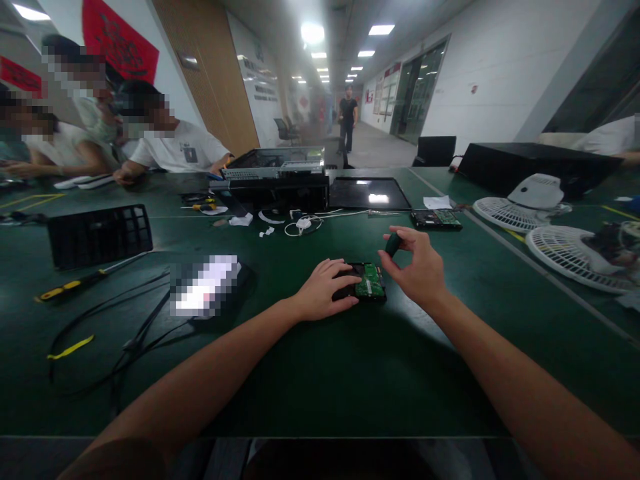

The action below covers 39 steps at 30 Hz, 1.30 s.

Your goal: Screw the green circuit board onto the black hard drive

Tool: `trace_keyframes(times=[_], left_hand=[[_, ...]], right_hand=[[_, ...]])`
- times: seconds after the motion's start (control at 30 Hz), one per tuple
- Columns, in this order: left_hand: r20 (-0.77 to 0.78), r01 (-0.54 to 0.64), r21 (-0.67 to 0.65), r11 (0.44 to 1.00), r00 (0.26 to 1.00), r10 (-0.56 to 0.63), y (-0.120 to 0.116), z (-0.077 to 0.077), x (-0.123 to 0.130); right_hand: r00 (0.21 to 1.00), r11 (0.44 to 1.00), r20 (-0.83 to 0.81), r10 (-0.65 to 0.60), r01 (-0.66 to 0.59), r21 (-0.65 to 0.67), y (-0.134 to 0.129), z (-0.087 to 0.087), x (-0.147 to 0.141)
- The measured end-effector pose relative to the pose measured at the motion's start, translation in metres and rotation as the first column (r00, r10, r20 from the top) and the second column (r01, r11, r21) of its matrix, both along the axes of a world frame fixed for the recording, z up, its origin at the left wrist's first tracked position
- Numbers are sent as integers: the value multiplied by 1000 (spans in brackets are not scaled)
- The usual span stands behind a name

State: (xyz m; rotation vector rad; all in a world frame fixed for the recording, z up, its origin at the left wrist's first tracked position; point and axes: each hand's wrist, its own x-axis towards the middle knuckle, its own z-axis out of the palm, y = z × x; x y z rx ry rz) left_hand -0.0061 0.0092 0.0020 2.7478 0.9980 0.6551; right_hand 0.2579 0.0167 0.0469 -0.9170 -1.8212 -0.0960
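Note:
A hard drive with a green circuit board (371, 283) lies board side up on the green table (320, 373). My left hand (327, 289) rests over its left part, fingers spread across the drive and holding it against the table. Just right of the drive, my right hand (417, 265) is raised, with thumb and fingers closed round a dark green screwdriver handle (393, 244). The tool's shaft and tip cannot be made out.
An open metal computer case (277, 190) and a flat black panel (370, 193) stand behind. Another drive (437, 220) and white fan grilles (575, 257) lie to the right. Left are a yellow-black screwdriver (73, 289), cables and a blurred bright device (205, 287). Several people are beyond.

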Motion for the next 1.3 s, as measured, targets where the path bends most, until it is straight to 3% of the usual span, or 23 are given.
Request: trace_keyframes(times=[0.3,0.43,0.73,0.9,1.1,1.3], left_hand=[[-2,0,-6,1000,1000,0,0,1,0],[4,-1,-12,1000,1000,1,0,2,0],[-10,-3,-7,1000,1000,3,0,1,1],[-1,9,-17,1000,1000,-9,1,1,0],[0,11,-10,1000,1000,-11,1,2,0],[-20,8,-25,1000,1000,-8,-1,4,1]], right_hand=[[989,991,107,-106,95,98,-1,1,0],[986,991,113,-122,114,74,-3,4,2],[999,998,26,40,-38,-54,2,0,4],[1000,998,13,-21,22,-60,-3,0,1],[998,999,58,-6,8,-40,-6,7,0],[1000,999,18,-4,5,-48,-4,2,2]])
